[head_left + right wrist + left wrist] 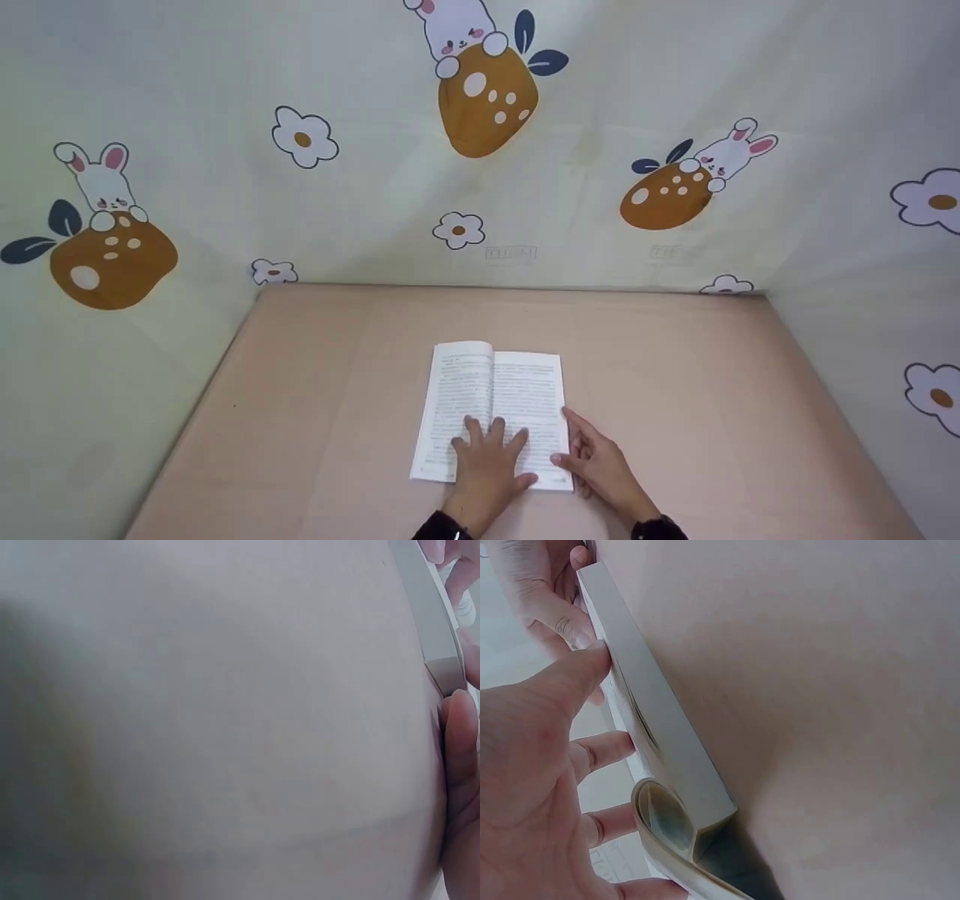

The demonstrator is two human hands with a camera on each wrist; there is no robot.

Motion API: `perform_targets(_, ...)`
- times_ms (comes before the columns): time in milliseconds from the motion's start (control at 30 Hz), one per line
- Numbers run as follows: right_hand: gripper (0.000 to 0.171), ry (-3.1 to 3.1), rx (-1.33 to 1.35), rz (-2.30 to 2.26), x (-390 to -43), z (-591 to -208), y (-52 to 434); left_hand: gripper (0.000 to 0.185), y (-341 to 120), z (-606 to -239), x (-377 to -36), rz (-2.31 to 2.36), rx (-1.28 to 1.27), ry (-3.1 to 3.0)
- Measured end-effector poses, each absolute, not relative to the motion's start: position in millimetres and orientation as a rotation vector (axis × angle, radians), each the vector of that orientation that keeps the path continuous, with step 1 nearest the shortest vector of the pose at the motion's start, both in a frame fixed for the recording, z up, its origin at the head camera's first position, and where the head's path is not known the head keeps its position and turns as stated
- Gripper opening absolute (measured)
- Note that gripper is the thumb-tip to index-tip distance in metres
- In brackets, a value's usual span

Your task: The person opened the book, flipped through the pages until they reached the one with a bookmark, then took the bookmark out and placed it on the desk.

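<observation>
Centrally, one open book (491, 409) lying flat on a pinkish table (675, 360), directly under both hands. Left hand (487, 457) spread flat, fingers straight, pressing across the lower pages near the spine. Right hand (596, 461) just beside it at the book's right edge, thumb on the page corner, fingers seemingly curled around that edge, though the wrist view is too blurred to confirm. Book already opened and held flat; page at right not yet lifted. Count: one book, two hands, nothing else on the table.

Left hand (489, 461) flat, fingers spread and straight, right hand (600, 461) beside it, thumb extended, fingers loosely curled
</observation>
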State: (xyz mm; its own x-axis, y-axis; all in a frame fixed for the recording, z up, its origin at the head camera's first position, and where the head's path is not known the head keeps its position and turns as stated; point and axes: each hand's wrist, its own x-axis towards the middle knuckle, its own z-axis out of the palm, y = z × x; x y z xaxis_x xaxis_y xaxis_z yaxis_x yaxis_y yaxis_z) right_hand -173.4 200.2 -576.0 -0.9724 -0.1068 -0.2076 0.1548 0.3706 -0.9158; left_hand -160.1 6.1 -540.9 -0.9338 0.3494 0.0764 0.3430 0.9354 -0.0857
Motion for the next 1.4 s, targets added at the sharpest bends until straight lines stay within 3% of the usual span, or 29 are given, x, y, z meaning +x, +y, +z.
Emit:
perform_targets(233, 0.09, 2.409, 0.09, -1.65, -174.5, -577.2, 198.0, 0.074, 4.9, -538.7, -159.5, 0.116, -0.53, -3.017)
perform_targets(667, 0.083, 2.444, 0.112, -1.663, -174.8, -577.5, 197.6, 0.086, 5.7, -539.6, -159.9, 0.085, -0.547, -3.036)
perform_targets(1400, 0.062, 2.538, 0.103, -1.639, -175.7, -582.4, 196.0, 0.091, -3.2, -541.9, -163.7, -0.128, -0.59, -2.999)
